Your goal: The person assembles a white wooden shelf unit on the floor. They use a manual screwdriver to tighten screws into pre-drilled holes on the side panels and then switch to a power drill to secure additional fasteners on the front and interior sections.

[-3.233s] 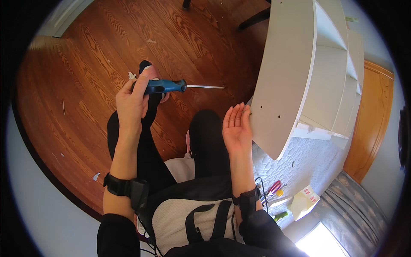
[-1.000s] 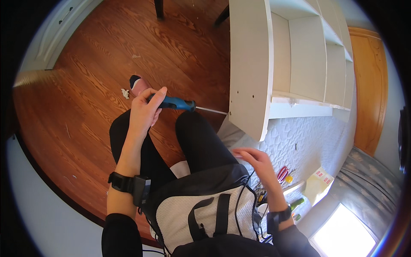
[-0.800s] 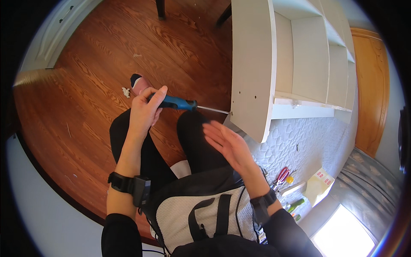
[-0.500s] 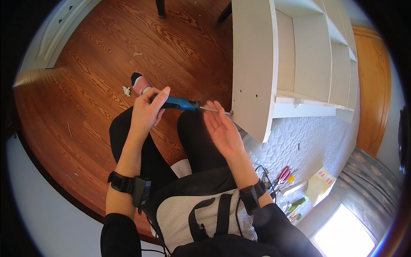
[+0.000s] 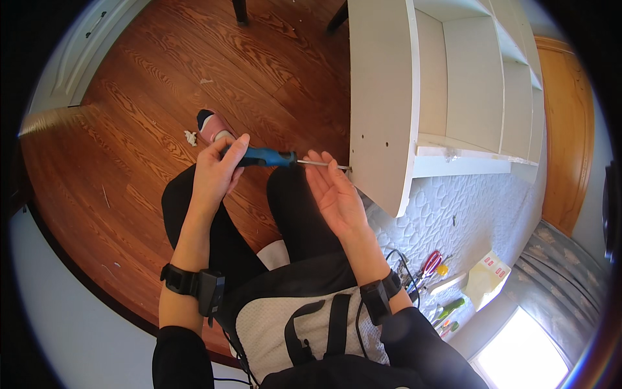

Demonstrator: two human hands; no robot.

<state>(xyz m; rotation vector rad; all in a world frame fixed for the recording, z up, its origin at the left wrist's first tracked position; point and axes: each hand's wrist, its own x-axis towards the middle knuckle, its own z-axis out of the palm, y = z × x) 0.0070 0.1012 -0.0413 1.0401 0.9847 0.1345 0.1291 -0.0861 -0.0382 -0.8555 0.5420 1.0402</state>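
My left hand (image 5: 212,170) is wrapped round the rear of a blue and black electric screwdriver (image 5: 277,157), held nearly level. Its long thin metal shaft points right, and the tip meets the edge of a white side panel (image 5: 382,97) of a shelf unit. Beside that shaft is my right hand (image 5: 340,204), palm up with fingers stretched out; the fingertips are close to the metal. Whether they touch it, I cannot tell. Two small dark holes show in the panel above the tip.
White shelf compartments (image 5: 473,84) extend to the right. On a pale textured mat (image 5: 453,214) lie red-handled scissors (image 5: 432,262), a green tool (image 5: 450,310) and a white-and-yellow box (image 5: 486,279). A crumpled white scrap (image 5: 190,138) rests on the wooden floor (image 5: 149,84) beside my foot.
My left hand and the screwdriver have shifted slightly left. The right hand stays open beside the shaft, almost unmoved.
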